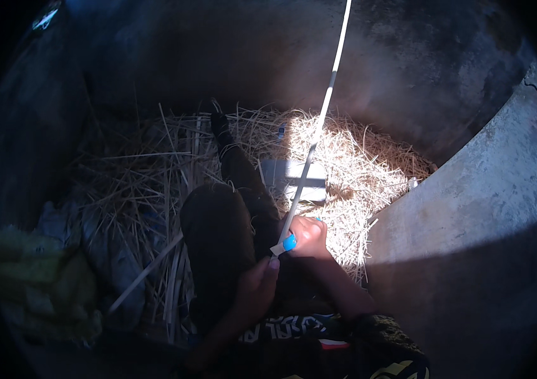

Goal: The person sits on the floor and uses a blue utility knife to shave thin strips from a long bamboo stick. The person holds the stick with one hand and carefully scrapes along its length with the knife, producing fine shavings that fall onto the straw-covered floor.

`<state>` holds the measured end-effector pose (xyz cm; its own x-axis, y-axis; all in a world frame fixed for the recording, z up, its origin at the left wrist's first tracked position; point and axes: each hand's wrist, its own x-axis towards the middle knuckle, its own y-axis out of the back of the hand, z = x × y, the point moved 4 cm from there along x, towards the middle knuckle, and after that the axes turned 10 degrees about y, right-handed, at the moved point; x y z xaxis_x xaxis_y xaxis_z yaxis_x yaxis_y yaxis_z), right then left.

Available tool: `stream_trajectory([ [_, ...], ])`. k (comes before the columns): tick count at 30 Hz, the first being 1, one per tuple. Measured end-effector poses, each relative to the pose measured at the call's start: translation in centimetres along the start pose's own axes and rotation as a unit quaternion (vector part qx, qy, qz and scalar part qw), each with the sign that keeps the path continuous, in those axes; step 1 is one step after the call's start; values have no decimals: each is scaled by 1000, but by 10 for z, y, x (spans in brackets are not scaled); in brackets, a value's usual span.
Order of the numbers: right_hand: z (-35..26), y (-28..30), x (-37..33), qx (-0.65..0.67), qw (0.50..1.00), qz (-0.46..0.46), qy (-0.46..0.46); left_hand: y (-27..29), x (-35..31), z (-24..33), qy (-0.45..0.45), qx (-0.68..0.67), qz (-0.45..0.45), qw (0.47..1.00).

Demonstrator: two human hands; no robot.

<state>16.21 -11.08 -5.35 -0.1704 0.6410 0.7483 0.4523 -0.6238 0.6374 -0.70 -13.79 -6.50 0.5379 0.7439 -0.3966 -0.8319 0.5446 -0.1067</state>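
Note:
A long, thin, pale strip (328,95), like split cane or bamboo, runs from beyond the top edge down to my hands. My right hand (308,238) is closed around it near its lower end, in bright sunlight. A bright blue piece (289,242) shows at that hand's thumb; whether it is a finger wrap or part of a tool I cannot make out. Just below, in shade, my left hand (257,287) pinches the strip's end, thumb uppermost. A short flat pale tip (277,250) shows between the two hands.
Loose pale shavings (357,164) cover the floor, with a flat grey slab (306,180) among them. My dark-clothed leg (218,221) is bent on the left. A concrete wall (483,183) curves around the right. A yellowish sack (38,284) lies at the lower left.

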Motion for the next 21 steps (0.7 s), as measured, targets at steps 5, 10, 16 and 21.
stream_trajectory([
  [5, 64, 13, 27, -80, 963, 67, -249, -6, 0, -23, 37, 3, -42, 998],
  [10, 80, 31, 64, -73, 975, 18, -209, -8, -4, -17, 86, -102, -100, 986],
  [16, 17, 8, 3, -39, 990, -87, -107, -6, -8, -13, 120, -181, -96, 971],
  [21, 85, 20, 39, -99, 955, -73, -269, -12, -1, -17, 86, -96, -87, 988],
])
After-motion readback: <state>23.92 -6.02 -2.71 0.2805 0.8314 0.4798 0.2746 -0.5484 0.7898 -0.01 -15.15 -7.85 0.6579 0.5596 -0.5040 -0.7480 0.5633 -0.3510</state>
